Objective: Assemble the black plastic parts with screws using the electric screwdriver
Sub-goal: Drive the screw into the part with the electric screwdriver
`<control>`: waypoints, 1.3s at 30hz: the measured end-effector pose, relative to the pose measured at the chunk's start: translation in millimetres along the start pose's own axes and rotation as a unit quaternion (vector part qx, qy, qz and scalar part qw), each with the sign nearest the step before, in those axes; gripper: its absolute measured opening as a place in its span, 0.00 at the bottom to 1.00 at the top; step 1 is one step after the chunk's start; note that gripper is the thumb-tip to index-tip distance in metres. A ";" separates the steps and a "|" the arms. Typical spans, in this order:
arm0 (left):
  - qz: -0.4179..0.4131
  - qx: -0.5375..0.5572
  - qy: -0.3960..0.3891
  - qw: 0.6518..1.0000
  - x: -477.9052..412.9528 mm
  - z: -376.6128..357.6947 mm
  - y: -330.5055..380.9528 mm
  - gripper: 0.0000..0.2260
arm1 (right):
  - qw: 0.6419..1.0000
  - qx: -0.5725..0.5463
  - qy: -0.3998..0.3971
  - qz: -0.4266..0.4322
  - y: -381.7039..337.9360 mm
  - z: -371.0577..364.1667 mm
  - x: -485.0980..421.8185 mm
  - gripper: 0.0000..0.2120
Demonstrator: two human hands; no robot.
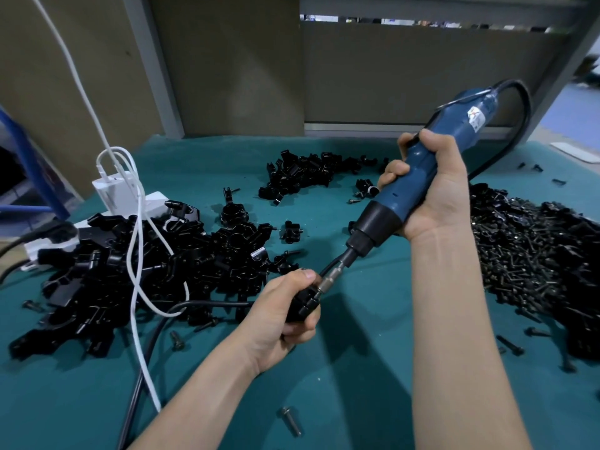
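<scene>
Two hands over teal counter (357,394): R hand (435,203) fingers clamped on blue electric screwdriver (454,133), bit at small black plastic part (300,307) gripped in L hand (279,323) fingers.

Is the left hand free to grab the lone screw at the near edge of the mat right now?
Probably not yet. The left hand grips a black part with the screwdriver bit against it, so it is occupied. The way itself looks free: the screw lies alone on bare mat.
</scene>
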State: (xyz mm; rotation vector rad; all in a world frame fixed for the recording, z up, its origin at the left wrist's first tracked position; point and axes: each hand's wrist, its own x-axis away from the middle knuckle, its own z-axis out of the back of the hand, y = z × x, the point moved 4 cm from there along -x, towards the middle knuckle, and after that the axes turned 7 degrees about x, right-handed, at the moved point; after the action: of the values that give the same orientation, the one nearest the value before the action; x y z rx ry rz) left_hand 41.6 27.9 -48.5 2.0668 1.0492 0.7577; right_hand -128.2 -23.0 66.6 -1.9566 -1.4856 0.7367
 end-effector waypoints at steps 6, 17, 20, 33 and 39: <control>-0.027 -0.025 -0.001 0.999 -1.1 0.6 -0.7 0.12 | 1.000 0.013 -0.002 0.015 -2.5 -2.2 1.7 0.05; -0.038 -0.029 0.007 0.999 -4.2 5.5 -1.8 0.10 | 1.000 0.004 -0.018 0.008 1.4 -4.3 1.4 0.05; -0.038 -0.034 0.007 0.999 -4.8 6.2 -2.7 0.09 | 1.000 0.007 -0.017 0.006 2.4 -3.5 1.2 0.06; -0.046 -0.063 0.035 0.996 -4.9 6.7 -3.7 0.15 | 1.000 0.015 -0.025 0.005 6.7 -3.8 -0.6 0.05; -0.048 -0.064 0.035 0.996 -3.8 6.2 -3.7 0.15 | 1.000 0.014 -0.021 0.003 8.1 -3.7 -0.2 0.07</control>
State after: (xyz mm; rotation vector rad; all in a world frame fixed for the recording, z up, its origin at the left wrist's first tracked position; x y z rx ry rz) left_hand 42.6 24.3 -55.8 1.8808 1.1012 0.8320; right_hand -120.3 -25.4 63.4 -1.9358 -1.4875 0.8021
